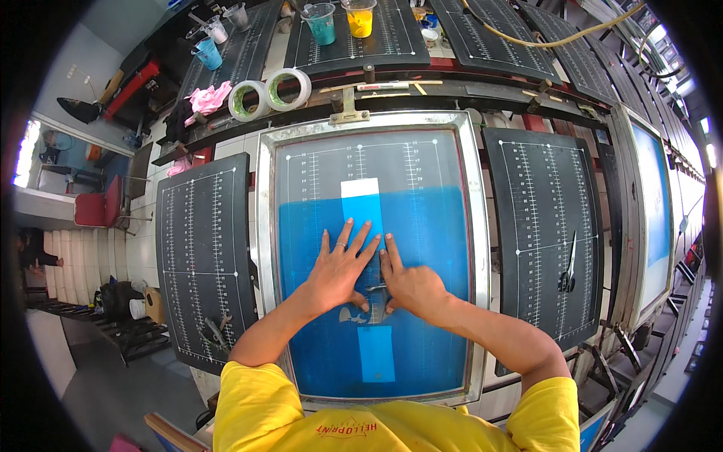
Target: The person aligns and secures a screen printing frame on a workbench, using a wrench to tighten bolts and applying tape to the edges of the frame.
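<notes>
A screen-printing frame (476, 301) with a silver metal rim lies in front of me. Blue emulsion covers most of its mesh (429, 331), and the far part is pale and see-through. My left hand (339, 267) rests on the blue mesh with its fingers spread; a ring is on one finger. Beside it, my right hand (413, 288) presses on the mesh with two fingers stretched forward and the others folded under. A white strip (360, 187) shows at the mesh's far middle, partly under the blue. A light-blue strip (376, 354) shows nearer me. Between my hands is a see-through design (360, 313), partly covered.
Ruled black boards (203, 256) flank the frame; scissors (568, 275) lie on the right board (535, 173). Beyond are tape rolls (288, 89), pink cloth (209, 99), a marker (382, 87), and cups of teal (319, 26) and yellow ink (361, 21). Another screen (654, 211) stands at right.
</notes>
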Motion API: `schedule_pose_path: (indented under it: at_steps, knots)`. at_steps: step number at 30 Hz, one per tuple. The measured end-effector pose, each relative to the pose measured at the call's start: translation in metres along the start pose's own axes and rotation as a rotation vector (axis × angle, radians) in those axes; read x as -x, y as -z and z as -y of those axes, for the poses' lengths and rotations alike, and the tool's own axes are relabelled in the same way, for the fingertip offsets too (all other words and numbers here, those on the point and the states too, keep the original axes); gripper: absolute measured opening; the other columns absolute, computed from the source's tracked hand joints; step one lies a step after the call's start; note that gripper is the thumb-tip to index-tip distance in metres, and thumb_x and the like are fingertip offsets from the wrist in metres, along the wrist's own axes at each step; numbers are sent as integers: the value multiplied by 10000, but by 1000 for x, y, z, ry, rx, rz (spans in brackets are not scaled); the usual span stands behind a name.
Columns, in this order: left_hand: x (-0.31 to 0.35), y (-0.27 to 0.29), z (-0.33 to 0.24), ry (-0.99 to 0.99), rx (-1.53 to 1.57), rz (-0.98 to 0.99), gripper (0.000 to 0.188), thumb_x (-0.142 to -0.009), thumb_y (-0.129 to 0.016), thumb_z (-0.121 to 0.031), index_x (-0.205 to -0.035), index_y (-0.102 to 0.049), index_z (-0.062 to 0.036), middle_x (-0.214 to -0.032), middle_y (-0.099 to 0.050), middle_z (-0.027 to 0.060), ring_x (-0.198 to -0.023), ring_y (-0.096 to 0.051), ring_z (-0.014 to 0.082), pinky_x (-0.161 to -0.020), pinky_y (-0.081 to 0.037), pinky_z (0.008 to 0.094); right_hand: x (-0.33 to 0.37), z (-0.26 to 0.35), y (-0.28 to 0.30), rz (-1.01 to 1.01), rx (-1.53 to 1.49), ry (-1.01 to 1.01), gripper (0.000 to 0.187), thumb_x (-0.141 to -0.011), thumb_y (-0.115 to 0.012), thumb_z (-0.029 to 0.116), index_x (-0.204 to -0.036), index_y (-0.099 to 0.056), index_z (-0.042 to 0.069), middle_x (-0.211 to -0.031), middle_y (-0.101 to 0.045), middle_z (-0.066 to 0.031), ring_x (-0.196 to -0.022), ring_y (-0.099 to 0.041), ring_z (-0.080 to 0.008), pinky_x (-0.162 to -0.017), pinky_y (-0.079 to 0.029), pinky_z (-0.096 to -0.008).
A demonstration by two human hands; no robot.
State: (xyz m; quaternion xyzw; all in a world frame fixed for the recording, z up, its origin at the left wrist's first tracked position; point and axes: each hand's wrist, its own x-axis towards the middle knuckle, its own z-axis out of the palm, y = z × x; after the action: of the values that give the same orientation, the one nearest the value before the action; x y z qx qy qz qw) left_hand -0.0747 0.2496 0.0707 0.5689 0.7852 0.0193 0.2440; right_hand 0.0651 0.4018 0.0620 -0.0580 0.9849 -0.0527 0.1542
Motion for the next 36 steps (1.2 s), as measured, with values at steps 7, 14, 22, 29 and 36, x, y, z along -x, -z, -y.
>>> schedule_pose_path:
  at_steps: [7, 14, 22, 29, 36]
  knots:
    - [-1, 3, -10, 26, -6, 17, 1377, -482, -950, -486, -1600, -229, -132, -1664, -133, 190, -1515, -108, 491, -1106, -228, 785, 0, -1, -6, -9, -3, -1, 1095, -633, -853, 555, -1420, -465, -100, -1545, -308, -372, -615, -723, -191, -524, -576, -286]
    - [0, -8, -8, -2, -8, -31, 1381, -484, -928, -572, -1596, -249, -112, -1660, -136, 208, -1502, -103, 525, -1068, -236, 820, 1, -1, -5, -36, -1, 19, 1092, -637, -853, 551, -1410, -466, -117, -1538, -320, -374, -619, -724, -187, -532, -576, -283]
    - [-5, -6, -12, 22, -26, 2, 1372, -508, -886, -663, -1586, -271, -77, -1652, -133, 238, -1500, -90, 536, -1056, -230, 828, 0, -2, -7, -5, -7, -2, 1099, -635, -856, 552, -1412, -460, -117, -1557, -286, -366, -652, -734, -206, -541, -582, -290]
    - [-5, -13, -12, 34, -16, -31, 1189, -669, -859, -570, -1589, -270, -102, -1660, -118, 215, -1510, -65, 517, -1076, -219, 818, 0, -3, -3, 38, -48, 5, 1120, -634, -850, 564, -1421, -442, -121, -1560, -269, -373, -694, -747, -233, -575, -596, -297]
    - [-3, -15, -13, 30, -10, -75, 1171, -657, -877, -527, -1578, -297, -94, -1655, -135, 219, -1507, -87, 517, -1070, -232, 822, 0, -2, -2, 35, -47, 5, 1127, -628, -856, 559, -1421, -437, -124, -1554, -270, -381, -714, -751, -245, -584, -600, -306]
